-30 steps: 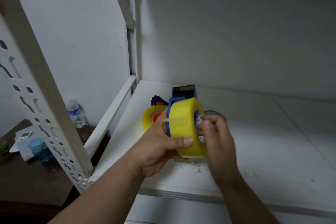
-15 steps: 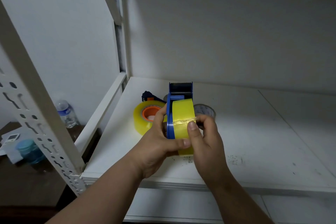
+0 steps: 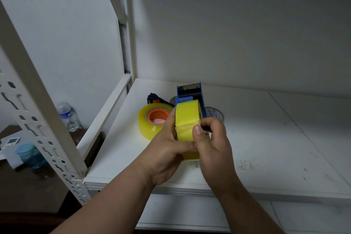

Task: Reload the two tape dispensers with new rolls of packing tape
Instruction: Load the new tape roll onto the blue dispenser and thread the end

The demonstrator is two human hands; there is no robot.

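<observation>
A blue tape dispenser [image 3: 190, 92] with a yellow roll of packing tape [image 3: 187, 116] mounted in it is held above the white shelf [image 3: 266, 138]. My left hand [image 3: 167, 150] grips the dispenser and roll from the left and below. My right hand [image 3: 210, 142] pinches the roll's loose tape end with thumb and fingers. Behind, a second yellow roll [image 3: 152, 121] with an orange core lies flat on the shelf. The second blue dispenser [image 3: 153, 97] sits behind it, mostly hidden.
A grey empty tape core [image 3: 215, 113] lies on the shelf behind my right hand. A perforated white shelf post [image 3: 38, 100] stands at left. Beyond it, a water bottle [image 3: 67, 116] and a blue-lidded jar [image 3: 28, 155] sit on a dark lower table.
The dispenser was turned so the roll's face points at me. My right hand moved from the roll's side to its front and lifted the tape end.
</observation>
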